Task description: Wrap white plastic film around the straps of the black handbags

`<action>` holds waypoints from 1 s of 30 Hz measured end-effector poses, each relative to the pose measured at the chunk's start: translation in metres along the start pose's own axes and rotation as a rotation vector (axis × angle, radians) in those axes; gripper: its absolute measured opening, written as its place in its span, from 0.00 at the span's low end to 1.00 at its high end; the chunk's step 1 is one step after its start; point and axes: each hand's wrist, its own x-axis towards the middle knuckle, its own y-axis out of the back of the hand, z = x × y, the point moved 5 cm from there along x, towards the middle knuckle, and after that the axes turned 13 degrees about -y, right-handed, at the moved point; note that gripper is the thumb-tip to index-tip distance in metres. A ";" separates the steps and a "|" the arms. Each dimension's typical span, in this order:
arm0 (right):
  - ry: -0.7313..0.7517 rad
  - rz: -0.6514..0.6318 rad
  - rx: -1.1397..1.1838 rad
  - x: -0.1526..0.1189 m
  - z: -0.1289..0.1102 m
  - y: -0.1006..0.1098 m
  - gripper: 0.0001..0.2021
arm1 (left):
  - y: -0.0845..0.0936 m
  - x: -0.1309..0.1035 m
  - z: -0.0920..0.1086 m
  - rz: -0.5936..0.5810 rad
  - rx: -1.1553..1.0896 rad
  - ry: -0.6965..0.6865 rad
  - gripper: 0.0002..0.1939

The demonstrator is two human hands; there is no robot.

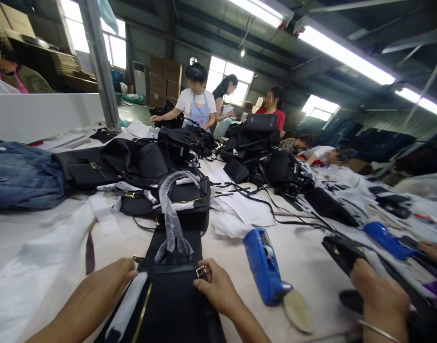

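A black bag (178,305) with a gold zipper lies open-flapped on the table in front of me, and a strip of white wrapping (127,307) runs along its left side. My right hand (216,286) pinches a gold buckle (201,272) at the bag's upper right. At the upper left edge, beside a small metal ring, my left hand (109,281) has its fingers bent together; what they hold, if anything, is hidden. Beyond them a plastic-wrapped handle (168,214) arches over the flap and another black bag (189,200).
A blue tape dispenser (263,267) stands right of the bag, with a round pale disc (297,310) beside it. At the right, a co-worker's hands (381,290) hold a black item. Black bags (132,159) and white sheets (248,205) cover the far table. Several people are beyond.
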 end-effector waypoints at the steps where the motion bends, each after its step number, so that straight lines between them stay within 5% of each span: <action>1: -0.001 -0.004 0.103 -0.001 -0.004 0.004 0.18 | -0.003 0.004 0.013 0.021 -0.055 -0.017 0.15; 5: 0.077 -0.026 0.342 -0.011 -0.033 0.016 0.17 | -0.064 0.014 0.078 -0.175 -0.735 0.085 0.29; 7: 0.127 -0.089 0.388 -0.015 -0.041 0.020 0.16 | -0.101 0.012 0.110 -0.310 -1.037 0.184 0.26; 11: 0.000 -0.182 0.609 0.003 -0.008 0.032 0.11 | -0.145 0.007 0.129 -0.368 -1.217 0.327 0.23; 16: -0.328 0.033 1.038 0.059 0.058 0.039 0.15 | -0.153 0.006 0.115 -0.294 -1.187 0.398 0.20; 22: -0.405 0.132 1.277 0.112 0.057 0.014 0.08 | -0.149 0.012 0.125 -0.332 -1.165 0.357 0.17; 30: -0.431 0.240 1.364 0.131 0.060 0.003 0.06 | -0.155 0.014 0.120 -0.314 -1.153 0.359 0.13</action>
